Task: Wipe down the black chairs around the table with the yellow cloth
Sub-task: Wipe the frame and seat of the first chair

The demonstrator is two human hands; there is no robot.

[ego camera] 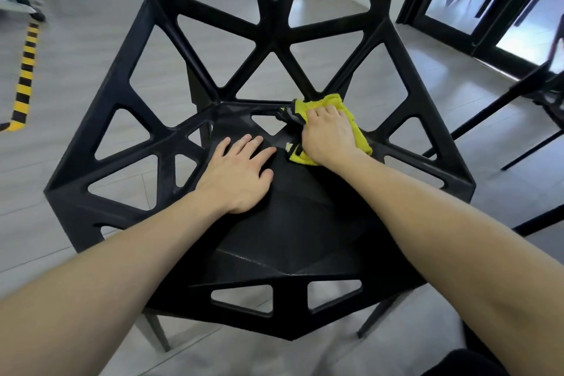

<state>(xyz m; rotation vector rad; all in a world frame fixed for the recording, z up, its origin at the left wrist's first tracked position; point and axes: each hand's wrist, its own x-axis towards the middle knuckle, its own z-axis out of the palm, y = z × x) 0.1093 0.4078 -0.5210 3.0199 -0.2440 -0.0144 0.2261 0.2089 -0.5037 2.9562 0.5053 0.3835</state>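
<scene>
- The black chair (305, 223) is the biggest thing here. It has a solid seat in the middle, and its back and sides are made of bars with triangle holes between them.
- The left hand (241, 174) lies flat on the seat with straight, spread fingers. It holds nothing. I think it keeps the chair from sliding.
- The right hand (328, 134) presses down on the yellow cloth (357, 128). The fingers bend over the top of it. I cannot tell if they pinch the cloth or only push it.
- The cloth sits at the back of the seat, toward the right, where the seat meets the bars. A darker edge of it sticks out on the left.
- To do this step well, I think the hand should keep the cloth flat and push it along each bar and into the corners, where dust can hide. The left hand should stay firm on the seat.
- A yellow and black striped strip (26, 70) lies on the floor, far to the left.
- I see no words, brands or labels to read.
</scene>
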